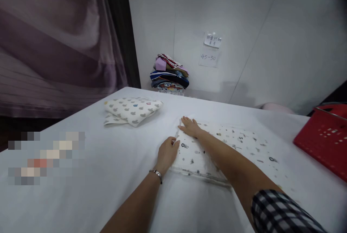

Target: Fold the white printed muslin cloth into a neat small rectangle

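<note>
A white cloth with small dark and brown prints [217, 137], folded in layers, lies on the white-covered table [114, 175]. My left hand [166, 153], with a bracelet at the wrist, is at the cloth's left edge, its fingers curled closed on the border. Just beyond it, my right hand [190, 127] rests flat on the far left corner, fingers stretched out, and its forearm crosses over the print. The right sleeve is black-and-white checked. Part of the cloth is hidden under that forearm.
Further left lies a loosely folded cream cloth with grey apple-like prints [132, 110]. A stack of folded fabrics [170, 73] stands behind the table. A red basket [325, 135] is at the right edge. Paper notes [208, 57] hang on the wall; a curtain [54, 45] hangs left.
</note>
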Available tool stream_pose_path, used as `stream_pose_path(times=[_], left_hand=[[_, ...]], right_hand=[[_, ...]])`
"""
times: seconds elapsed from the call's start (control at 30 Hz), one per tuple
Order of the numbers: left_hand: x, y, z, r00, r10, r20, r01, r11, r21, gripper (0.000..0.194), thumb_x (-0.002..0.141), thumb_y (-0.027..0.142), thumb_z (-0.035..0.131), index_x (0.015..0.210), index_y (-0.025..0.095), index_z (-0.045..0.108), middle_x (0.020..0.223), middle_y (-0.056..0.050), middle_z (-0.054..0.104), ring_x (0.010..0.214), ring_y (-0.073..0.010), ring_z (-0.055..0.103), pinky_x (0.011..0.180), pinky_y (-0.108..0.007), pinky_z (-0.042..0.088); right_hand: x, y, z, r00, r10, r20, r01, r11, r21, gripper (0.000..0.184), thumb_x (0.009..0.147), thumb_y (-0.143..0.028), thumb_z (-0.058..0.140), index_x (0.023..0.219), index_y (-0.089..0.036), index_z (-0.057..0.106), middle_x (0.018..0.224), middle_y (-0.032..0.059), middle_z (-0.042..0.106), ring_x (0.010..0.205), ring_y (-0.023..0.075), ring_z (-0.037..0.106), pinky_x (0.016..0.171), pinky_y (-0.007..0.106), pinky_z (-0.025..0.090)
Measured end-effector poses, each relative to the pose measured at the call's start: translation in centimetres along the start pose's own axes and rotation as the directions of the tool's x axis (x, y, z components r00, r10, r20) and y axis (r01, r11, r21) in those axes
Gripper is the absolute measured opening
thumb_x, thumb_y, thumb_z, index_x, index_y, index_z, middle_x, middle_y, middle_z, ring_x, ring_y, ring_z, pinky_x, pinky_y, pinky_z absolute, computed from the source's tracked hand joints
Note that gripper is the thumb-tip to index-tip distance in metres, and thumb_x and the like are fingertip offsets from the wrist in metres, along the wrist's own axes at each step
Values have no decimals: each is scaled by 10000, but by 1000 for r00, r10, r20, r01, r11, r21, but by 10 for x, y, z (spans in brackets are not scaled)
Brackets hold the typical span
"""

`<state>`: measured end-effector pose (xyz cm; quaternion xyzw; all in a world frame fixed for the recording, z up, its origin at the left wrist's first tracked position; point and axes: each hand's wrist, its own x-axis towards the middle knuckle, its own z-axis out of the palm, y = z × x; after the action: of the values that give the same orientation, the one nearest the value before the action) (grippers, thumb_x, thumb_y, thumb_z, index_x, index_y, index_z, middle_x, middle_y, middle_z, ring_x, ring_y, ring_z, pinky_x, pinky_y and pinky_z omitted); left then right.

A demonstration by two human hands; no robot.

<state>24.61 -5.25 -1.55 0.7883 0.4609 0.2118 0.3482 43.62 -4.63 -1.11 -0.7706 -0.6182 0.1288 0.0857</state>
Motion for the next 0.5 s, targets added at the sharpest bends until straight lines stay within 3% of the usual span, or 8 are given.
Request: stream_pose_path(times=[0.1,0.23,0.37,0.5], left_hand=[[0,0,-1,1000,5,5,-5,1000,-7,215,844,357,498,940,206,616,838,-29,669,792,-167,602,678,-253,389],[1,1,-2,1000,14,16,-14,1000,1,237,848,371,485,953,203,613,852,-33,673,801,-173,610,683,-256,398],[1,2,-3,1000,22,21,-22,999,26,257,848,380,477,974,200,611,882,-41,679,827,-185,613,702,-267,405],[1,4,-5,999,21,31,-22,999,41,275,847,389,469,984,198,613,911,-49,682,858,-195,616,724,-274,415]], right_hand=[[-11,1,-3,999,6,-51,-6,1000,4,729,900,-608,180,1467,-149,180,1537,90,91,1409,220,54,1110,468,38],[-30,15,-4,985,99,-141,-107,993,-44,735,901,-607,182,1466,-137,174,1537,98,88,1409,222,39,1109,465,15],[-39,36,-2,970,220,-99,-228,970,-82,729,901,-604,164,1462,-140,188,1535,101,113,1406,228,49,1106,465,17],[-37,43,-2,968,242,-60,-246,966,-78,714,902,-600,157,1457,-154,208,1536,84,121,1406,224,54,1103,467,33]])
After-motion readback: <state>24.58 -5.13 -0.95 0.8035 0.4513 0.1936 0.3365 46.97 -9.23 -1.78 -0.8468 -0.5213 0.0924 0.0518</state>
